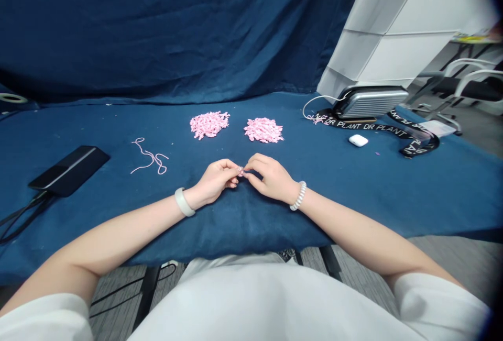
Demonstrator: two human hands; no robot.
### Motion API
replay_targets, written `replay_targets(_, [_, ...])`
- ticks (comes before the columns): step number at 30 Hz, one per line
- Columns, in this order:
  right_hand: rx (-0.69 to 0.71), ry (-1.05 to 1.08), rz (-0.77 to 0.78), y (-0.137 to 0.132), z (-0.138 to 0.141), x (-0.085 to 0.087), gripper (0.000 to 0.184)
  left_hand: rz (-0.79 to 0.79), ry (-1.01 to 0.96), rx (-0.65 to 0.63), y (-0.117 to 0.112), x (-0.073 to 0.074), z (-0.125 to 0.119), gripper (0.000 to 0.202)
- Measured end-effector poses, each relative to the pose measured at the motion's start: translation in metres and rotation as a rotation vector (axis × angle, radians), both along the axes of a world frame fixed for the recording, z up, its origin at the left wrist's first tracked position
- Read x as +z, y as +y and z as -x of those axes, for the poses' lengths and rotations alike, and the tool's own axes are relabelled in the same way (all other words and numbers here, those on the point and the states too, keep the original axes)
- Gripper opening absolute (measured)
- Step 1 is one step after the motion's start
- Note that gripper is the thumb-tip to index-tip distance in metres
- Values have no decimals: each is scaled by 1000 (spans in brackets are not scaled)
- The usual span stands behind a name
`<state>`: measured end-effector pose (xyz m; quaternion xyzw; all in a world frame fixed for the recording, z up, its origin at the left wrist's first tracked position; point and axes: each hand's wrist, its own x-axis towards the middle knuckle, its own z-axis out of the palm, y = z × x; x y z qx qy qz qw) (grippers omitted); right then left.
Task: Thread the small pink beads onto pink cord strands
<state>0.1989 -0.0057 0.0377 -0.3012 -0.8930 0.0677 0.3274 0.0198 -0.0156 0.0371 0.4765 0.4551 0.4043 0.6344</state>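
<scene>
Left hand (pixel 214 181) and right hand (pixel 271 177) are both closed in a pinch, held together above the blue cloth (pixel 243 226). Their fingertips meet on a small pink piece (pixel 240 172), whose exact form is too small to tell. Two pink heaps sit side by side, just apart: the left heap (pixel 209 124) at 11 o'clock from the hands and the right heap (pixel 263 130) at 12 o'clock. A pink cord (pixel 149 156) lies loose at 9 o'clock, with a black phone (pixel 68 171) farther out at 9 o'clock, its black cable (pixel 23 220) trailing toward the cloth's edge. At 2 o'clock are a silver case (pixel 369 101), a black "DR PLANT" lanyard (pixel 377 129) and a white earbud case (pixel 358 140). A white band (pixel 184 202) circles the left wrist; a white coil bracelet (pixel 298 196) circles the right.
</scene>
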Motion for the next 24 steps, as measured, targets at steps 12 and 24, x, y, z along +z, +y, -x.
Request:
replay_targets(12, [-1, -4, -26, 0, 3, 1, 16, 1, 4, 22, 0, -3, -1, 26])
replay_targets(24, [59, -43, 9, -3, 4, 2, 17, 0, 46, 93, 0, -3, -2, 27])
